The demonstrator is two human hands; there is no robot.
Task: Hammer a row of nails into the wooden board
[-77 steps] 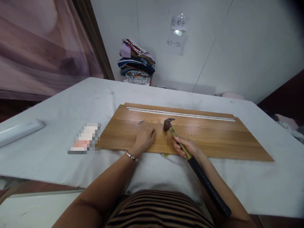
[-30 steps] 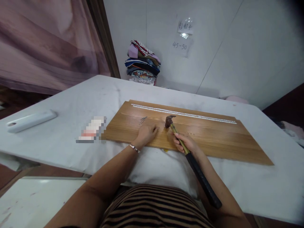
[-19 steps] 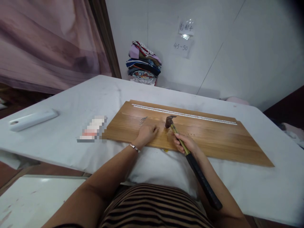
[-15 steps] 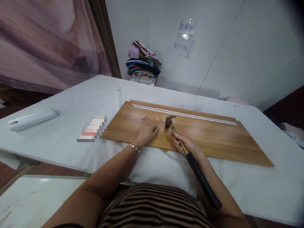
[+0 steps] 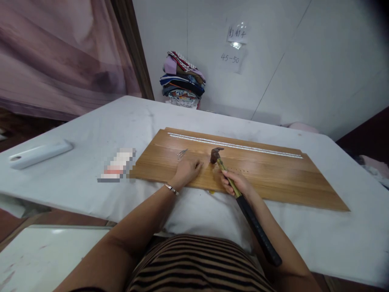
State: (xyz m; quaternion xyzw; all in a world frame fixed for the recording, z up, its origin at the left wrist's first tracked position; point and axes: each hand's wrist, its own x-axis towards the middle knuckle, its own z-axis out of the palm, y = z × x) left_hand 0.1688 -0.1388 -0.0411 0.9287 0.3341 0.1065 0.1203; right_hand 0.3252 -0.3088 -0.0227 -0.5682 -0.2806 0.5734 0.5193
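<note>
Over the wooden board (image 5: 298, 182), the hammer (image 5: 247, 211) was held by its shaft in the closed right grip (image 5: 241, 182), while the curled left grip (image 5: 187, 170), whose contents could not be told, was placed near its head (image 5: 215, 154) and could have been struck by a misaimed swing
</note>
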